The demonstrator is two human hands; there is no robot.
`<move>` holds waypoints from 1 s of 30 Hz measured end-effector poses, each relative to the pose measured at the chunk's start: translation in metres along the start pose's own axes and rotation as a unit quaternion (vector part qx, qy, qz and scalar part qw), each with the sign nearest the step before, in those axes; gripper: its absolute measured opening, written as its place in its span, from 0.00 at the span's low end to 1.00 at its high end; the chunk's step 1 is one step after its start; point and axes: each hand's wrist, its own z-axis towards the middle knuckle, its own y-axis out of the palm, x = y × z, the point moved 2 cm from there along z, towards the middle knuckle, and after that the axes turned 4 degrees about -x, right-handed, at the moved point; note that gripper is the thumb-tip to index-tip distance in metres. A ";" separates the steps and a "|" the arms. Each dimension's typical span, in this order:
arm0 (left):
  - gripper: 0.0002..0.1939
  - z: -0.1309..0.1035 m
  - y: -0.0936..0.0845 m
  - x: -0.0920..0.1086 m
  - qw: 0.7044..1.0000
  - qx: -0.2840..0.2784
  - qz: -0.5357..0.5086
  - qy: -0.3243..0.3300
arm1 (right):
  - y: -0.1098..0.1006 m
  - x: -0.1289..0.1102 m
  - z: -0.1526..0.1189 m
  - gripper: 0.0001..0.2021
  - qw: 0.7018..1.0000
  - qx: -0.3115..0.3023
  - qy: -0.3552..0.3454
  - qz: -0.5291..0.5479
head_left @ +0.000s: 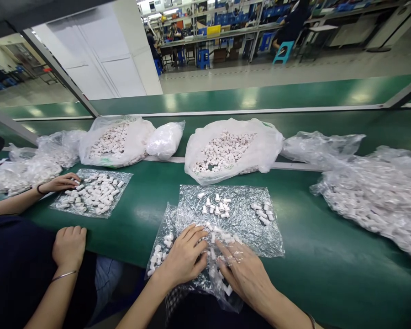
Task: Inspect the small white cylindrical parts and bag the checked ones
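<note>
In the head view, my left hand [187,255] rests over clear plastic bags, its fingers bent and apart, beside a row of small white plastic fittings [228,237]. My right hand [242,266] lies with fingers stretched out on the other side of that row; clear film glints across its fingers. Under both hands is a crinkled clear plastic bag [246,196]. Beyond my fingertips sits a loose cluster of white fittings [218,206], with a smaller group [263,213] to the right. More fittings [159,253] lie left of my left hand. My palms' undersides are hidden.
Open bags of fittings [200,137] [85,148] stand at the back of the green table [329,274]. A large filled bag [380,196] is at the right. To the left, a co-worker's hand [63,182] touches fittings on another clear bag [125,176].
</note>
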 end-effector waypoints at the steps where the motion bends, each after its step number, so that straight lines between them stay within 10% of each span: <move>1: 0.09 0.000 0.000 0.000 1.000 0.000 0.001 0.001 | 0.000 -0.001 0.000 0.17 1.000 0.000 -0.003 0.002; 30: 0.07 0.003 -0.005 0.004 0.999 -0.036 0.036 -0.002 | -0.013 0.010 -0.018 0.17 0.999 0.020 0.033 -0.036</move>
